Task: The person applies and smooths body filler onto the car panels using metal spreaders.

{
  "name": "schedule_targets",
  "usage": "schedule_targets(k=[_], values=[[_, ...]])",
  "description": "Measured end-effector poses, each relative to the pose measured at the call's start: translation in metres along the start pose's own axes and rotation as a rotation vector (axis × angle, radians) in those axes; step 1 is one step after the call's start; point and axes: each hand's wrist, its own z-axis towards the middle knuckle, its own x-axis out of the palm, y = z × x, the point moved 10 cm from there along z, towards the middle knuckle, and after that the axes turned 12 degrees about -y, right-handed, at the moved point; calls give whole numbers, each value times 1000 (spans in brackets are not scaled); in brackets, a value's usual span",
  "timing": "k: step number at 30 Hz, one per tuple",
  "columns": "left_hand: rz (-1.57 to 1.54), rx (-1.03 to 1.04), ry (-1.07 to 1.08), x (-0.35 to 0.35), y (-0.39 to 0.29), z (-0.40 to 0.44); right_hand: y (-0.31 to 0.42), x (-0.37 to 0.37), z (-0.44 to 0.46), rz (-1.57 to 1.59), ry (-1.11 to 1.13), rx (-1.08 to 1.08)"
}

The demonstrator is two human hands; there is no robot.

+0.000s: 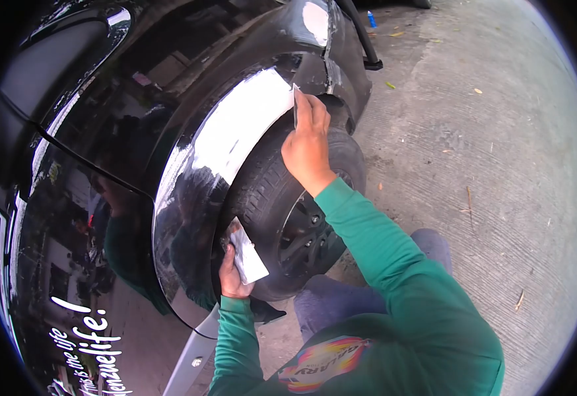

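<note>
My right hand pinches a thin, flat putty spreader, seen nearly edge-on. It is at the upper end of a white filler patch that curves along the black wheel-arch panel. The patch looks smooth in the middle and streaky toward its lower end. Lower down, my left hand grips a flat plate with a pale, smeared face, tilted in front of the tire. Its fingers are partly hidden behind the plate.
Below the patch is the tire with a dark wheel rim. A loose panel edge and a dark bar stick out at the top. Concrete ground lies to the right, with a blue bottle farther off.
</note>
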Motion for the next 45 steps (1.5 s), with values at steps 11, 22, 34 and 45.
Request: schedule_targets(k=[11, 22, 34, 45], values=[[64, 43, -58, 1, -1, -1, 83, 6, -59, 28, 172, -151], [63, 86, 42, 48, 5, -13, 125, -92, -123, 425, 563, -284], [-34, -109, 218, 192, 89, -5, 52, -158, -108, 259, 711, -494], [365, -299, -80, 297, 70, 21, -75, -215, 6, -204, 823, 308]])
